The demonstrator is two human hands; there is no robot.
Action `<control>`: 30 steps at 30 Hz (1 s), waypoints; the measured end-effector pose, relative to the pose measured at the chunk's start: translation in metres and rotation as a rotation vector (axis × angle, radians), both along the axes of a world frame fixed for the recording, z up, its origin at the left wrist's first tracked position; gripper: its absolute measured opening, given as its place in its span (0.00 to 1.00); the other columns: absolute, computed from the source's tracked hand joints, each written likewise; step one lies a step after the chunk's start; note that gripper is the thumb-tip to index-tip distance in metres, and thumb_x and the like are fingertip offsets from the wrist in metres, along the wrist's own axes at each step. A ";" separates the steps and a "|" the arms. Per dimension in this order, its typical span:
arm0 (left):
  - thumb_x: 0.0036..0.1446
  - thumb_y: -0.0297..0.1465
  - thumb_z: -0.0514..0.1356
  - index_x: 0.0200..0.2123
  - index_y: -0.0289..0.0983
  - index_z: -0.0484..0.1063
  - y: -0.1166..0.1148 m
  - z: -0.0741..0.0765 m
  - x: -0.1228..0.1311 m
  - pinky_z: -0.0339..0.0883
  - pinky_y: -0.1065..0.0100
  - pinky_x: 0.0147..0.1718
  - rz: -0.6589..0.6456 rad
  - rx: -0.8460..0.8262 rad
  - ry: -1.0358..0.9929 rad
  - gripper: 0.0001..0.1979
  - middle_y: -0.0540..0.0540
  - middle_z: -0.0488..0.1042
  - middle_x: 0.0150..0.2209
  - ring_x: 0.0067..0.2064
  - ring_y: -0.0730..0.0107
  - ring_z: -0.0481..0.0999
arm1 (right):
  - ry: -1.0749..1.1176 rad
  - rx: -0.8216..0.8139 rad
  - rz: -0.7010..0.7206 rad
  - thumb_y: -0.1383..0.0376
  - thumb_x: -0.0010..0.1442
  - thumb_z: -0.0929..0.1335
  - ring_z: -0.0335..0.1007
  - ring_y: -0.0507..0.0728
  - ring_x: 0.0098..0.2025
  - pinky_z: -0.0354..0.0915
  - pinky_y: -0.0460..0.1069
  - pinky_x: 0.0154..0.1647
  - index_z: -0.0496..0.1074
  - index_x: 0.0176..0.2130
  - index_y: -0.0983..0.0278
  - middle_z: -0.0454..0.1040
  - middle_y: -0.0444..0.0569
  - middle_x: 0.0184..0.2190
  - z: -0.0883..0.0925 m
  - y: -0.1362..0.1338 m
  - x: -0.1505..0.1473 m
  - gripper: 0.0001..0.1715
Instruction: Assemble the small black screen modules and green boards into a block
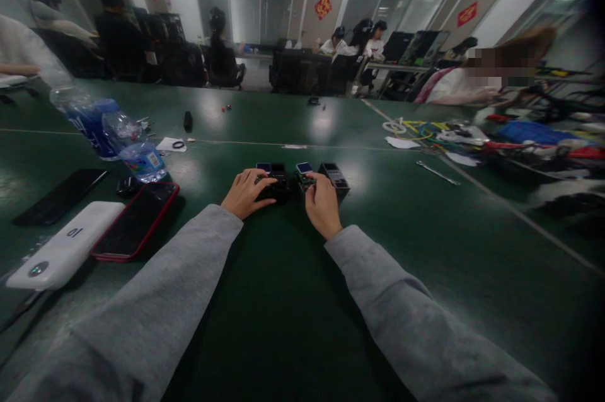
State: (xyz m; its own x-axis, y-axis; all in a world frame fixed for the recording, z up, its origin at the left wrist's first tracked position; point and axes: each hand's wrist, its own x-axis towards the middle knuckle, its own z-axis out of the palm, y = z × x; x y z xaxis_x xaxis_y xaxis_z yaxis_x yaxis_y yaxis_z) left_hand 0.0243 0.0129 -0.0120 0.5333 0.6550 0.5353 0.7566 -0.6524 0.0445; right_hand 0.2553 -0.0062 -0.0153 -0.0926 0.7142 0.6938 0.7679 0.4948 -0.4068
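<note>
My left hand (244, 193) rests on the green table (293, 301) with its fingers curled over a small black electronic module (275, 180) that has a blue screen at its far end. My right hand (322, 203) is closed on a second module with a green circuit board and a blue screen (304, 173). A third black box-shaped part (335, 177) lies just right of my right hand, untouched. Both arms wear grey sleeves.
At my left lie a red-cased phone (135, 220), a white power bank (63, 252), a black phone (59, 196) and two water bottles (135, 147). A wrench (437, 172) and cluttered wires and parts (477, 137) sit at right beside a seated person. Other people sit at far desks.
</note>
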 end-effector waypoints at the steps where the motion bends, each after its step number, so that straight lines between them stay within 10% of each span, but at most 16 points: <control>1: 0.54 0.42 0.61 0.55 0.43 0.62 0.000 0.000 0.000 0.60 0.53 0.48 -0.002 -0.001 0.003 0.26 0.40 0.62 0.52 0.54 0.52 0.61 | -0.009 -0.023 0.000 0.72 0.59 0.58 0.64 0.63 0.49 0.61 0.60 0.51 0.63 0.50 0.66 0.67 0.56 0.46 -0.001 0.000 0.000 0.19; 30: 0.56 0.41 0.59 0.55 0.43 0.61 0.001 0.000 -0.001 0.63 0.54 0.47 -0.034 -0.035 -0.004 0.24 0.41 0.64 0.51 0.53 0.54 0.61 | 0.054 -0.138 0.427 0.75 0.51 0.61 0.63 0.59 0.49 0.62 0.57 0.53 0.63 0.47 0.62 0.65 0.52 0.45 0.005 -0.001 -0.002 0.23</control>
